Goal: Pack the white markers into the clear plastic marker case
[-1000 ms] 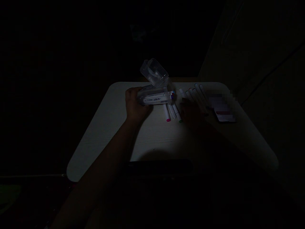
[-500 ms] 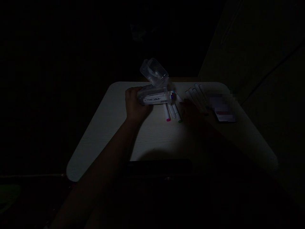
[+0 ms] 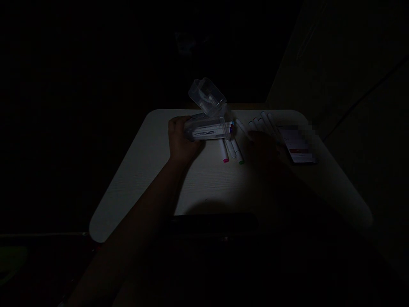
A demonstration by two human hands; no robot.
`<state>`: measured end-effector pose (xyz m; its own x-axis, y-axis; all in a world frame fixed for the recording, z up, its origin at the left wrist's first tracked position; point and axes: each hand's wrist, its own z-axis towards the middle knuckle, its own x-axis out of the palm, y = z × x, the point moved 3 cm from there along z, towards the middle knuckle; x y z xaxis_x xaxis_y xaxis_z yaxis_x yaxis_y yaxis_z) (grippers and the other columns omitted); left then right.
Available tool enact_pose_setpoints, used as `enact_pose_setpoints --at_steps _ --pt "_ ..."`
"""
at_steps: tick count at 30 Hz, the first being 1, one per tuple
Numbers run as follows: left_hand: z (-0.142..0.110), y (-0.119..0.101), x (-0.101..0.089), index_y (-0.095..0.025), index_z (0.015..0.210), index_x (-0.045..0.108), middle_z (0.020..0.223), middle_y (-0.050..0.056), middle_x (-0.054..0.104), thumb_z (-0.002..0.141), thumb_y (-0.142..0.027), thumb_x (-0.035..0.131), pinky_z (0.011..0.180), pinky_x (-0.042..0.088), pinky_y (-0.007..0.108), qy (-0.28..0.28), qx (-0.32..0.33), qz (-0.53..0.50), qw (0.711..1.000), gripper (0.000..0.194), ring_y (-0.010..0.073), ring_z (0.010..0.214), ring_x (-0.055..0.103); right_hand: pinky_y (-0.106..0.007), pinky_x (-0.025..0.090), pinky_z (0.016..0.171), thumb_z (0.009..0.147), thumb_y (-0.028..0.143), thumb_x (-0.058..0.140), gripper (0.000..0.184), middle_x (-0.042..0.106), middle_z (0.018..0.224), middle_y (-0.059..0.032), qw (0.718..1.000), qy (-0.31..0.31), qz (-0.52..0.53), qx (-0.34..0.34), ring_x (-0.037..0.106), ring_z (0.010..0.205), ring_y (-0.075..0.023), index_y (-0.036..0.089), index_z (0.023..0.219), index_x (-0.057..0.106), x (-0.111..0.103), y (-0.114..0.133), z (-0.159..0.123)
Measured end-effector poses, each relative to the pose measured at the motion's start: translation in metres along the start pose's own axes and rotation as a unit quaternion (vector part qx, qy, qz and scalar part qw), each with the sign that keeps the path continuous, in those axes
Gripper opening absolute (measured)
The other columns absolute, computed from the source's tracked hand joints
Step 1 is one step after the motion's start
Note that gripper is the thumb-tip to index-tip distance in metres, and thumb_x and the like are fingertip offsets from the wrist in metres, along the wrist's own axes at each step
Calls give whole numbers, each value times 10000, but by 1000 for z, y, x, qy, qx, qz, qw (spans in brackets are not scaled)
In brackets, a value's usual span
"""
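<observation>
The scene is very dark. My left hand [image 3: 180, 140] is wrapped round the left end of a clear plastic marker case [image 3: 207, 129] lying on its side on a white table [image 3: 143, 170], its hinged lid [image 3: 207, 96] flipped up behind. Three white markers [image 3: 230, 150] with pink and green tips lie just below the case's open end. My right hand [image 3: 263, 149] rests in shadow on the table next to a row of several white markers [image 3: 263, 121]; its fingers are too dark to make out.
A small card or phone with a blurred face [image 3: 298, 145] lies right of the marker row. A dark flat object [image 3: 214, 221] sits at the table's near edge. A wall rises on the right; everything around the table is black.
My right hand has shifted slightly right along the marker row, and one marker now lies angled close to the case's open end. My left hand and the case have stayed put.
</observation>
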<state>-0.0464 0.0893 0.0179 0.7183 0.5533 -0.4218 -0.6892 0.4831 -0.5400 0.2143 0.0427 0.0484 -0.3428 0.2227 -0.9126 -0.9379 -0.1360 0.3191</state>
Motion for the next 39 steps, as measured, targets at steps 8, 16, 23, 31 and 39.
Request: enact_pose_setpoints --at_steps 8,16,23,31,39 --pt "0 1 0 -231 1150 567 1216 107 571 564 -249 808 1080 483 468 2 4 -11 1000 634 310 1188 565 -470 491 1112 908 154 414 463 706 1313 -177 1000 -17 13 4 651 1235 -311 104 1268 700 -7 2 -1" --pt "0 1 0 -216 1175 591 1203 117 586 510 -173 805 1078 488 492 -8 16 -5 1000 700 329 1185 577 -412 536 1022 879 154 461 431 736 1243 -129 999 -34 25 15 681 1152 -277 156 1223 721 -9 1 -1" --pt "1 0 0 -224 1153 574 1223 117 581 566 -255 842 1112 462 505 5 -6 -9 1000 646 340 1234 553 -437 545 1001 863 200 513 358 756 1187 -113 996 -74 54 21 691 1105 -283 180 1125 757 -13 -1 -1" --pt "1 -2 0 -237 1137 554 1229 122 557 596 -262 842 1115 468 503 9 -5 -28 1000 613 334 1224 561 -433 574 950 881 248 515 321 758 1145 -115 981 -133 122 70 707 1052 -274 176 1102 737 -17 -6 -2" --pt "0 2 2 -220 1153 566 1255 131 557 618 -300 848 1122 457 498 3 -5 -21 1000 611 339 1263 535 -420 594 873 997 305 356 384 671 1241 -157 944 -301 135 7 694 1104 -247 184 1297 562 -22 -13 -3"
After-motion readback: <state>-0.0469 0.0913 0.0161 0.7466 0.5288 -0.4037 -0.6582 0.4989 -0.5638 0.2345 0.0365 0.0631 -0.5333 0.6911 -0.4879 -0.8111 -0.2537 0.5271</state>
